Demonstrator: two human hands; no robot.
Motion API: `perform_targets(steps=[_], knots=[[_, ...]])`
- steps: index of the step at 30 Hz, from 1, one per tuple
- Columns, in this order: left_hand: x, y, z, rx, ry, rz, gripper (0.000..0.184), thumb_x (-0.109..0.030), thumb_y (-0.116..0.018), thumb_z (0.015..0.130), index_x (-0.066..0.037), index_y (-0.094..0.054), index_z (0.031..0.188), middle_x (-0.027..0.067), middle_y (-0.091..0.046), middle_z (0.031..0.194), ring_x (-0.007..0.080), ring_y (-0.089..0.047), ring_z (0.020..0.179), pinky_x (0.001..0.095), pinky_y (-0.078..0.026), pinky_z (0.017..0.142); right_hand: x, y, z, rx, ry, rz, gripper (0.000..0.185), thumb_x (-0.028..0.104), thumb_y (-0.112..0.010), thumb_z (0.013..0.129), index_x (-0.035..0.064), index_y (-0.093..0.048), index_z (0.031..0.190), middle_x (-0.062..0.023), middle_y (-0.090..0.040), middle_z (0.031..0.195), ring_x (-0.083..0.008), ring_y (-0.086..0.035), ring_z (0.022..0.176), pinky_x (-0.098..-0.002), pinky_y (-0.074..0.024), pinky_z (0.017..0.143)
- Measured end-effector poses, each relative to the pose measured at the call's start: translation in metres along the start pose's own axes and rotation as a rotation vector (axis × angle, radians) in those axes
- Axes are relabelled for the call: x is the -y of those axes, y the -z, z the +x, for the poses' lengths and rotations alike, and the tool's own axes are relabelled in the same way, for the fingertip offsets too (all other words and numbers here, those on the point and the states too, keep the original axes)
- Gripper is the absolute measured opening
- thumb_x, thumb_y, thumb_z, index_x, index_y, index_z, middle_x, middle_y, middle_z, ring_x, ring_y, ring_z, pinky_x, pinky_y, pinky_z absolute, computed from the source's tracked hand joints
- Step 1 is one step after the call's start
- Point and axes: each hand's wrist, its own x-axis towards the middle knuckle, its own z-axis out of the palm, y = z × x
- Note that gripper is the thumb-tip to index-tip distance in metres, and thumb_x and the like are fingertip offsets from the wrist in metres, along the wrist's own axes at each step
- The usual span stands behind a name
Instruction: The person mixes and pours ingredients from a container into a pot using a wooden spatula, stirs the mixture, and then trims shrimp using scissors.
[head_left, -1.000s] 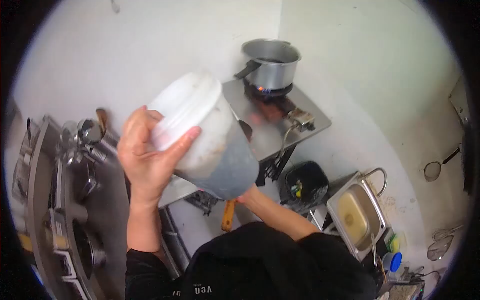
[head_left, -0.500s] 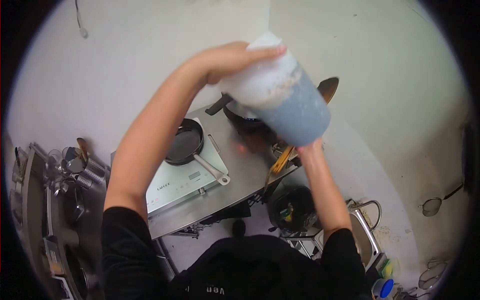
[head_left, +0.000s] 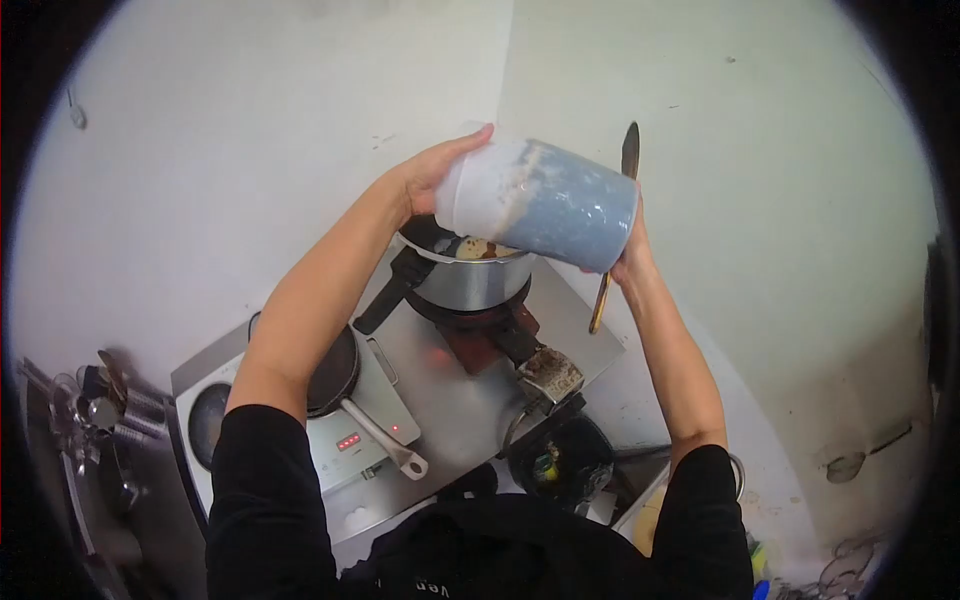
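Observation:
A tall tub (head_left: 570, 205), whitish at its left end and blue-grey toward its base, lies on its side in the air between my hands. My left hand (head_left: 440, 172) grips it round the left end, thumb along the top. My right hand (head_left: 633, 245) holds the base, most of its fingers hidden behind. A long wooden utensil (head_left: 601, 305) with a dark blade runs past the base at my right hand, seemingly pinned there. Just below the tub's left end stands a metal pot (head_left: 468, 287) with black handles. Pale food with brown bits (head_left: 482, 248) shows inside it.
A frying pan (head_left: 336, 375) sits on a white induction cooktop (head_left: 300, 452) with lit red digits, left of the pot. A black bin (head_left: 562, 462) stands below the counter (head_left: 450, 400). Utensils (head_left: 100, 405) hang together at far left; a sink (head_left: 640, 515) is lower right.
The tub has tipped from steeply slanted to nearly level and come lower, left end over the pot. The wooden utensil has swung more upright. Red digits now show on the cooktop.

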Motion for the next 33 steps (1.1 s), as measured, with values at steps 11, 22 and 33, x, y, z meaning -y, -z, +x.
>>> perform_targets(steps=[11, 22, 33], knots=[[0.025, 0.055, 0.035, -0.175, -0.044, -0.252, 0.052, -0.043, -0.055, 0.091, -0.004, -0.051, 0.126, 0.0138, -0.059, 0.121, 0.0275, -0.058, 0.110, 0.0465, -0.044, 0.098, 0.036, -0.015, 0.106, 0.114, -0.159, -0.560, 0.099, 0.083, -0.020, 0.080, 0.0042, -0.041, 0.136, -0.0286, -0.048, 0.126, -0.0432, -0.052, 0.103, -0.0608, -0.0446, 0.063], [0.038, 0.058, 0.031, -0.382, -0.156, -0.302, 0.054, -0.048, -0.053, 0.092, -0.006, -0.053, 0.125, 0.0124, -0.059, 0.122, 0.0274, -0.055, 0.114, 0.0463, -0.041, 0.099, 0.042, -0.038, 0.122, 0.148, 0.033, -0.721, 0.086, 0.073, -0.030, 0.085, -0.0012, -0.051, 0.122, -0.0163, -0.058, 0.080, -0.0191, -0.056, 0.058, -0.0316, -0.0358, 0.031], [0.055, 0.071, 0.055, -0.639, 0.050, -0.205, 0.063, -0.060, -0.049, 0.089, -0.008, -0.054, 0.125, 0.0114, -0.057, 0.126, 0.0279, -0.053, 0.117, 0.0498, -0.038, 0.101, 0.021, -0.021, 0.151, 0.139, -0.147, -0.792, 0.088, 0.078, -0.031, 0.081, -0.0002, -0.058, 0.112, -0.0096, -0.055, 0.068, -0.0159, -0.048, 0.046, -0.0292, -0.0298, 0.028]])
